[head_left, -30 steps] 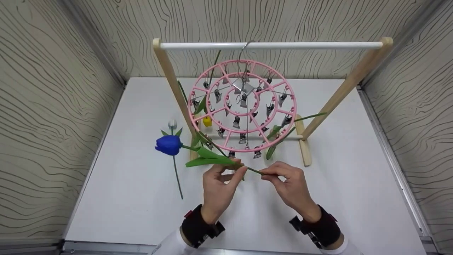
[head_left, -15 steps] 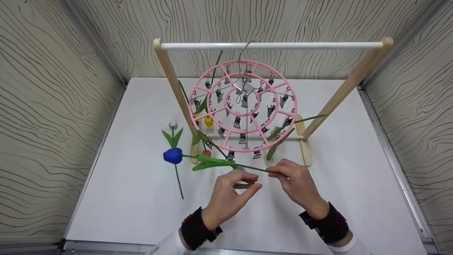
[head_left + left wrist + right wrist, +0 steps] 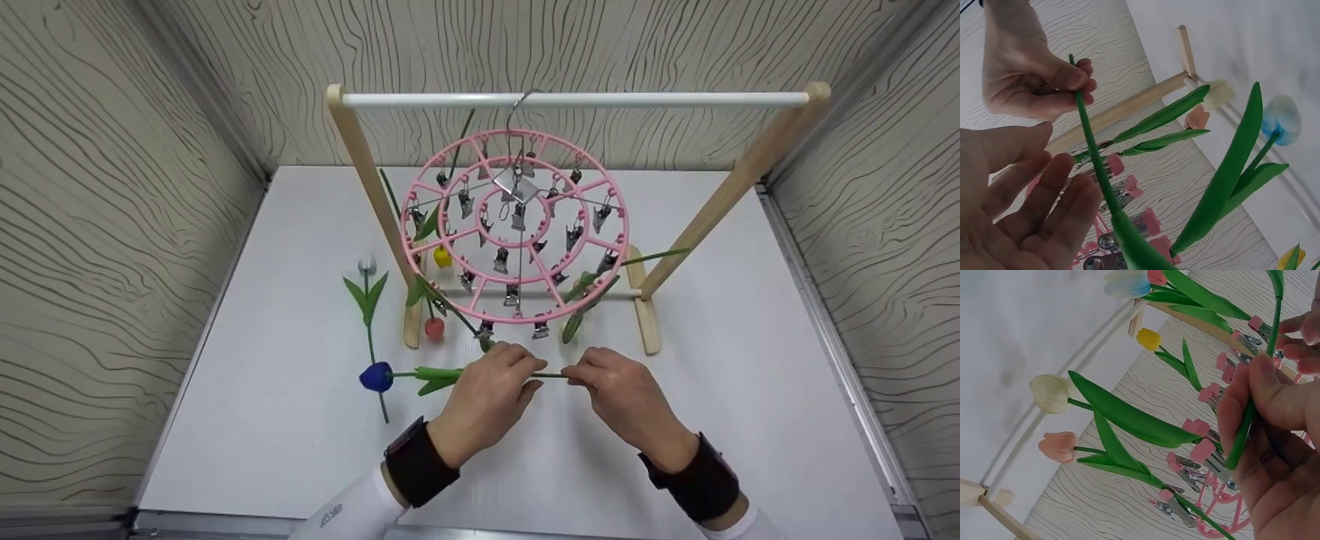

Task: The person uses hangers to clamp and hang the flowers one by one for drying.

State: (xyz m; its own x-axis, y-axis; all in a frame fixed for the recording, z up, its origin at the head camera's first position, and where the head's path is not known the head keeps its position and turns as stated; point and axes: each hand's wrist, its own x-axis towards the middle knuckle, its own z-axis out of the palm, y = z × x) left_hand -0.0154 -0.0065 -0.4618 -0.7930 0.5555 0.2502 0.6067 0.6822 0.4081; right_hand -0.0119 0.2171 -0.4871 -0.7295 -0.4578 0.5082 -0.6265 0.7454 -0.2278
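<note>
In the head view an artificial blue tulip (image 3: 376,377) lies sideways in front of the rack, its leaves (image 3: 437,377) partly behind my left hand (image 3: 491,390). My right hand (image 3: 622,390) pinches the stem near its cut end, thumb against fingers. The left wrist view shows my left hand's fingers loosely bent beside the green stem (image 3: 1092,140), not closed round it. In the right wrist view the stem (image 3: 1247,422) passes between my right thumb and fingers. Just beyond the hands hangs a pink round clip hanger (image 3: 517,319) with metal clips.
A wooden rack (image 3: 360,172) with a white bar (image 3: 637,98) carries the hanger. Several tulips hang head down from clips, among them yellow (image 3: 1148,339), white (image 3: 1050,394) and pink (image 3: 1058,446) ones. A white tulip (image 3: 367,264) lies on the table at left, its stem under the blue bloom.
The blue tulip has come down and toward me, turning nearly level. My left hand let go of it, then moved back over the stem. The right hand kept its pinch.
</note>
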